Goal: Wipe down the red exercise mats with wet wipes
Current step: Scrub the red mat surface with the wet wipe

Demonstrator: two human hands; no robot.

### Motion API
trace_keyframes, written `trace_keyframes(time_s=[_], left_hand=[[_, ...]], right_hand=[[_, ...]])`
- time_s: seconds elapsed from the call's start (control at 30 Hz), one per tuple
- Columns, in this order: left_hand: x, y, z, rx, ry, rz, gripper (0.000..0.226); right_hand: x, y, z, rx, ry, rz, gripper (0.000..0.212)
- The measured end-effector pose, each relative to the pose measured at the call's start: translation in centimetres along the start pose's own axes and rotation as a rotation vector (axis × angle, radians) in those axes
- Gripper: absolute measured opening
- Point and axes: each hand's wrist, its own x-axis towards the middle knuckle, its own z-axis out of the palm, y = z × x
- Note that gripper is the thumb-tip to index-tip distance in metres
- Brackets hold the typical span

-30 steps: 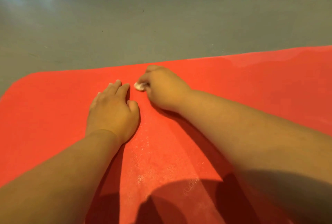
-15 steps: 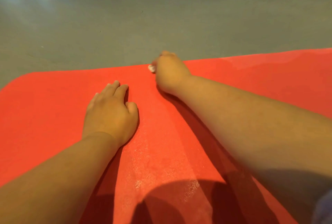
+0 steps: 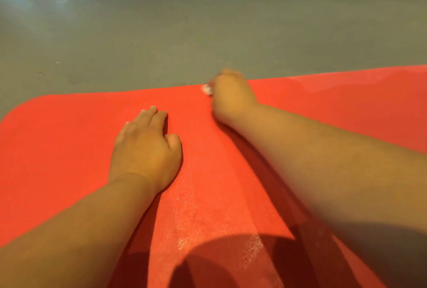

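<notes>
1. A grey floor [image 3: 208, 21] stretches ahead of you, with a red mat [image 3: 57, 137] laid across it under your arms.
2. Your left hand [image 3: 145, 149] lies palm down on the mat, fingers straight and close together, holding nothing.
3. Your right hand [image 3: 231, 95], slightly blurred, sits at the mat's far edge, fingers curled round a small white wipe [image 3: 206, 89] that peeks out on its left side.
4. A pale speckled streak runs down the mat between your forearms.
</notes>
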Motion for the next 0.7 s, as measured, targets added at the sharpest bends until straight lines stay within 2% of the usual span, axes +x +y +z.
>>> trace_keyframes(time_s=[0.07, 0.1, 0.17, 0.27, 0.33, 0.53, 0.63, 0.7], left_hand=[[-0.1, 0.0, -0.1, 0.002, -0.002, 0.000, 0.057], [-0.1, 0.0, -0.1, 0.002, -0.001, 0.000, 0.061], [-0.1, 0.0, -0.2, -0.005, -0.002, 0.003, 0.061], [-0.1, 0.0, 0.1, -0.031, 0.001, 0.010, 0.052], [-0.1, -0.1, 0.1, -0.050, 0.002, 0.012, 0.051], [-1.0, -0.2, -1.8, -0.240, 0.056, -0.037, 0.041], [-2.6, -0.6, -2.9, -0.201, -0.052, 0.024, 0.048], [-3.9, -1.2, -3.7, -0.108, -0.127, 0.080, 0.050]], right_hand=[[-0.8, -2.9, 0.6, 0.057, -0.058, -0.218, 0.028], [-0.9, -2.9, 0.7, 0.094, -0.076, -0.251, 0.028], [-0.4, -0.3, 0.2, 0.118, -0.072, -0.147, 0.028], [-0.1, 5.9, -1.2, 0.055, -0.001, 0.180, 0.030], [-0.6, 6.4, -1.4, 0.061, 0.012, 0.210, 0.029], [-8.7, -2.3, -0.7, 0.186, -0.036, -0.174, 0.029], [-13.9, -3.9, -2.1, 0.235, -0.086, -0.293, 0.026], [-16.0, -3.6, -3.1, 0.266, -0.176, -0.381, 0.027]])
